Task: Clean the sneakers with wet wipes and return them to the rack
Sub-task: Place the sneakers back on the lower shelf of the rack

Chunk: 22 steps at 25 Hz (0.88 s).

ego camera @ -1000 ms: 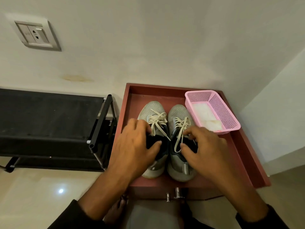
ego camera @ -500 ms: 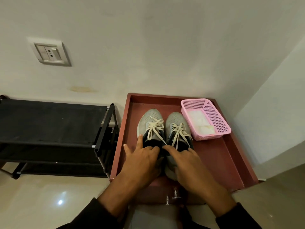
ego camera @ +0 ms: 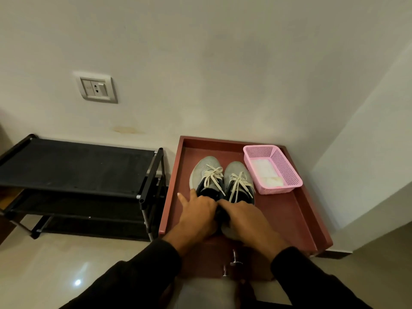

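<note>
Broadly, a pale wall (ego camera: 200, 52) fills the upper view, and everything below can be placed from the red-brown tray top (ego camera: 287, 215) standing against it. Left of that tray stands a black shoe rack (ego camera: 75, 168), its fabric shelves stacked in tiers, its near post just beside the tray's left edge. Above the rack, up on the wall, sits a white socket plate (ego camera: 95, 87). Glossy pale floor (ego camera: 55, 264) spreads below the rack and left of the tray.

On the tray, towards its left half, a pair of grey sneakers (ego camera: 208, 167) sits side by side, toes towards the wall, cream laces loose over dark tongues. In the tray's far right corner, just beside the right shoe, is a pink mesh basket (ego camera: 283, 166) holding white wipes (ego camera: 265, 169).

Both dark-sleeved arms reach in from the tray's near edge. The left hand (ego camera: 198, 212) curls over the heel opening of the left shoe, gripping it with the forefinger pointing outward. The right hand (ego camera: 243, 216) curls likewise over the right shoe's collar, holding it.
</note>
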Tool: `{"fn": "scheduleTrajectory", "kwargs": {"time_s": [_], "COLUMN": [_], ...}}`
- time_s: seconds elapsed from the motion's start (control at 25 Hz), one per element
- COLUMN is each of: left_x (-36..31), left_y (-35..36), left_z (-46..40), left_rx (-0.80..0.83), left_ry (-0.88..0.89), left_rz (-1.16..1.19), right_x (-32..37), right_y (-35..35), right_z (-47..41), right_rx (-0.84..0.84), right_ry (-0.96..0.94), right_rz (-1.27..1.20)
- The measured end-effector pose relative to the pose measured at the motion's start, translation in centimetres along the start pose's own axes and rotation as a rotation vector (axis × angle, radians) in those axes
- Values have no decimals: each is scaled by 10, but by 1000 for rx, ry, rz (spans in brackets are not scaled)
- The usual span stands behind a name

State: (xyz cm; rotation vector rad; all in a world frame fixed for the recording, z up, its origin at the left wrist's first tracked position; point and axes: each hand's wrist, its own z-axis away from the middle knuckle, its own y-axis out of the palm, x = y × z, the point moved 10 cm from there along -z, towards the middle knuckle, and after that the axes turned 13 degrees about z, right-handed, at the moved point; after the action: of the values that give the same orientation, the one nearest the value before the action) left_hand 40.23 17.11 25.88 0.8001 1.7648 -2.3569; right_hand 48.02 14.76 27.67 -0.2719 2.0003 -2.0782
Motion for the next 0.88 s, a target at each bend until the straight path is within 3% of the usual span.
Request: {"fn": "scheduleTrajectory", "kwargs": {"time_s": [0.16, 0.4, 0.88], "left_x": [-10, -33, 3], "left_y": [-17, -65, -141], "left_z": [27, 84, 210], "left_rx": [-51, -203, -329], "left_ry": [117, 265, 143], "left_rz": [78, -14, 38], "right_x": [13, 46, 160], "right_y": [-20, -69, -143], "right_z": [15, 41, 86], "right_rx": [-91, -227, -245], "right_ry": [-8, -48, -189], "right_rz": [-19, 38, 70]}}
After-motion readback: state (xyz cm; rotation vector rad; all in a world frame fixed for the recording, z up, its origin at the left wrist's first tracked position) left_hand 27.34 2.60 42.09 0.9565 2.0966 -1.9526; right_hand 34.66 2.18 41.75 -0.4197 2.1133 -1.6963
